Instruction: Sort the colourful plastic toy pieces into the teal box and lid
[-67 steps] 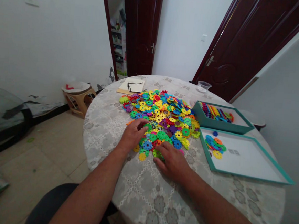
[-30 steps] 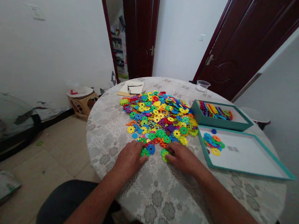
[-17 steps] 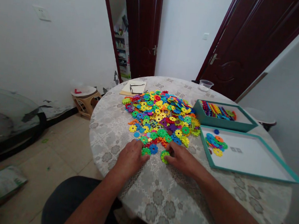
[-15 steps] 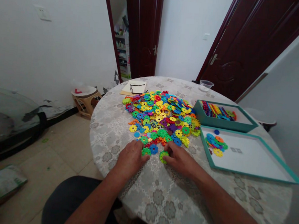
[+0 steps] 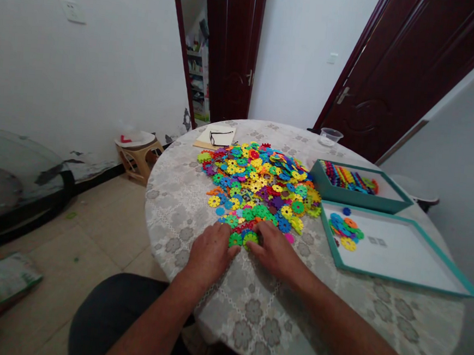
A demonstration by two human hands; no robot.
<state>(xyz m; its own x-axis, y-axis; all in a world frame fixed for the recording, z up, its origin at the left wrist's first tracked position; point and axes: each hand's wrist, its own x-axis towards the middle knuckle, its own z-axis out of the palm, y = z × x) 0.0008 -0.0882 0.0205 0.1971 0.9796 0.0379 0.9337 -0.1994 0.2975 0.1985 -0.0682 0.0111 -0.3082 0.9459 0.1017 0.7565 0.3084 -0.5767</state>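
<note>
A heap of notched plastic discs (image 5: 256, 184) in many colours covers the middle of the round table. At its near edge my left hand (image 5: 210, 251) pinches a green notched disc (image 5: 235, 240) at the thumb side. My right hand (image 5: 275, 249) has its thumb and fingers closed on a yellow-green notched disc (image 5: 250, 239), right beside the green one. Whether the two discs touch or overlap I cannot tell. Part of a blue disc shows behind them, and a pink disc (image 5: 289, 238) lies just past my right fingers.
To the right stands a teal box (image 5: 358, 195) with rows of discs; in front of it lies its shallow tray (image 5: 406, 262) holding a small pile of discs. Glasses (image 5: 220, 138) rest on a notebook at the back left. A clear plastic bowl (image 5: 330, 136) sits at the far edge.
My right hand has moved left with the yellow-green disc, bringing it beside the green disc in my left hand. The pink disc has come into sight. The view has shifted slightly.
</note>
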